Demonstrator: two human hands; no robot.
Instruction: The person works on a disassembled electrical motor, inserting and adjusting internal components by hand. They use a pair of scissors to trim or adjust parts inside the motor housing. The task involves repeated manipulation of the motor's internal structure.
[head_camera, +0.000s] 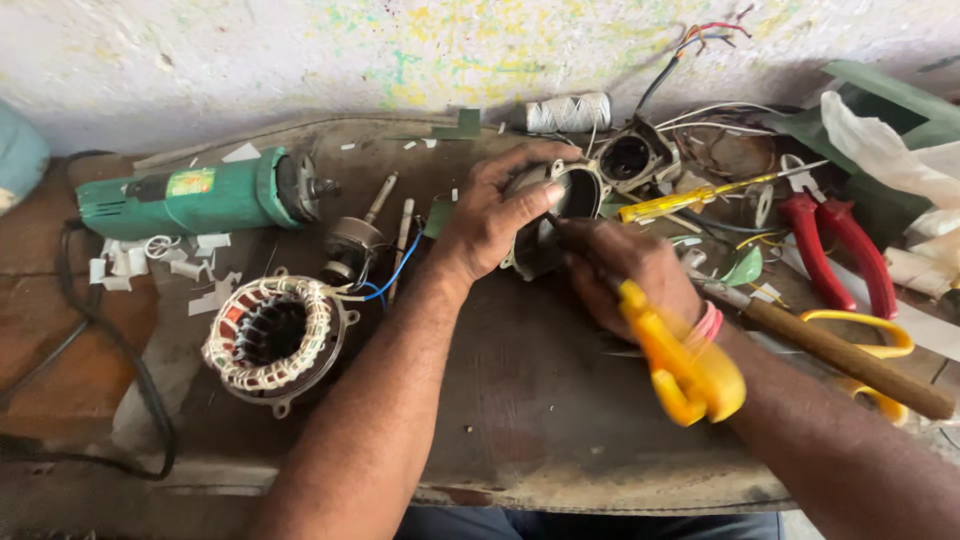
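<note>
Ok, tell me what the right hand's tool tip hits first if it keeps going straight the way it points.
The right hand points its yellow-handled tool up-left into the round metal motor housing that the left hand steadies. Likely the housing's inner wall, though depth is unclear.

I see a dull grey metal motor housing (560, 215), glossy yellow plastic scissor handles (685, 365), a worn matt bench top (520, 400), a wooden hammer handle (850, 360)

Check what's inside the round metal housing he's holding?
Left hand steadies the round metal housing; the yellow-handled tool in the right hand points into its dark hollow. Hands cover the rest.
</note>
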